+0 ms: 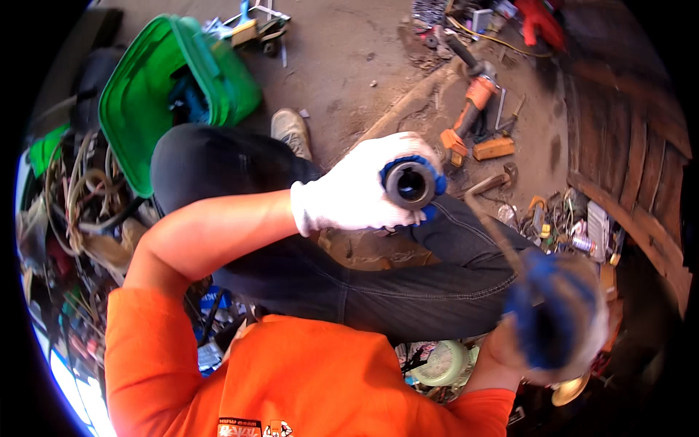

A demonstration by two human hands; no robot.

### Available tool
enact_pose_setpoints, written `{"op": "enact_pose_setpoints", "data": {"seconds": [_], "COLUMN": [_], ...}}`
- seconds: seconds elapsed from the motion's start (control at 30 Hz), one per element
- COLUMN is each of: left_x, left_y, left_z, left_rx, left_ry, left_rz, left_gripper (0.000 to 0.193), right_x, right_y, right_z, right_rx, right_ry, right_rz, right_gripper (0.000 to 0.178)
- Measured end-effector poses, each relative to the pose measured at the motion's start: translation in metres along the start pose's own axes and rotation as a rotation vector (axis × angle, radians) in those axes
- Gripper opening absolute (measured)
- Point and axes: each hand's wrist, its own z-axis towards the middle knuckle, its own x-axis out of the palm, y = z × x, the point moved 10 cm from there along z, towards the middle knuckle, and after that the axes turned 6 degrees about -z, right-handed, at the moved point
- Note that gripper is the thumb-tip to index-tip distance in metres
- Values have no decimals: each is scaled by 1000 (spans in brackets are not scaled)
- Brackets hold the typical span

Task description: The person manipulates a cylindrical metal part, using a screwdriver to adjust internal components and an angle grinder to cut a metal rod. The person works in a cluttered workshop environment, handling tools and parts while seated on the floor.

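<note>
Metal tube gripped in the left hand, bent rod at a blurred right hand

A short, dark grey metal tube (395,188) is held by the left hand (360,182), which is covered by a white knitted glove with blue-coated fingers. The fingers are wrapped around the tube, and its round open end is turned up toward the head. The tube is held above the bent legs, which are clad in dark grey trousers (408,295).

The right hand (557,313), gloved in white and blue, is raised at the lower right and badly blurred. A thin, brownish bent rod (499,237) is seen running from it toward the floor; it appears to be held, but how tightly the fingers are closed cannot be told.

Beyond the knees, an orange-and-black power tool (478,95) is laid on the brown earthen floor (331,73), with an orange block (494,148) placed just beside its lower end. At the upper left, a bright green plastic bin (138,87) is seen with a dark blue object (191,100) inside. Tangled cables (91,197) are heaped at the far left, and dark brown wooden planks (619,138) are set at the right.
</note>
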Motion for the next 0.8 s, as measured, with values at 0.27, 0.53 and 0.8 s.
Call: {"op": "enact_pose_setpoints", "data": {"seconds": [0.27, 0.53, 0.8], "left_x": [22, 58, 26], "left_y": [-53, -17, 13], "left_z": [32, 58, 46], "left_rx": [90, -209, -423], "left_ry": [180, 192, -113], "left_rz": [302, 347, 326], "left_gripper": [34, 41, 41], "right_x": [28, 58, 15], "right_y": [-106, -112, -318], "right_z": [21, 31, -148], "right_rx": [306, 68, 560], "right_ry": [41, 76, -671], "right_rz": [408, 526, 788], "right_gripper": [17, 22, 20]}}
